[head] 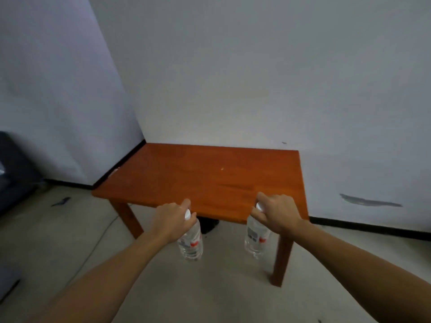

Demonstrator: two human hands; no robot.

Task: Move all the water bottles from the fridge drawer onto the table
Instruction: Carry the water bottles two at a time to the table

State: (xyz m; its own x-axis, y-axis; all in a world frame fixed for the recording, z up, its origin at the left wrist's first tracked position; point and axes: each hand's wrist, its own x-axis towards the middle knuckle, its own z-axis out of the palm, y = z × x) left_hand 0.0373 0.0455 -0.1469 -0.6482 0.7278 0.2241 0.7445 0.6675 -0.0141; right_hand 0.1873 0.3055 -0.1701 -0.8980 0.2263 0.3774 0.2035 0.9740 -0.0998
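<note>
A reddish-brown wooden table (198,176) stands in the room's corner, its top bare. My left hand (171,220) grips a clear water bottle (191,243) by its white-capped neck; the bottle hangs upright just in front of the table's near edge, below the tabletop level. My right hand (276,214) holds a second clear water bottle (256,238) the same way, at the near right part of the table edge. Both bottles carry red and white labels. The fridge drawer is not in view.
Grey walls close in behind and to the left of the table. A dark piece of furniture (14,173) sits at the far left. A thin cable (100,236) runs over the pale floor near the table's left leg, and a dark object (208,226) lies under the table.
</note>
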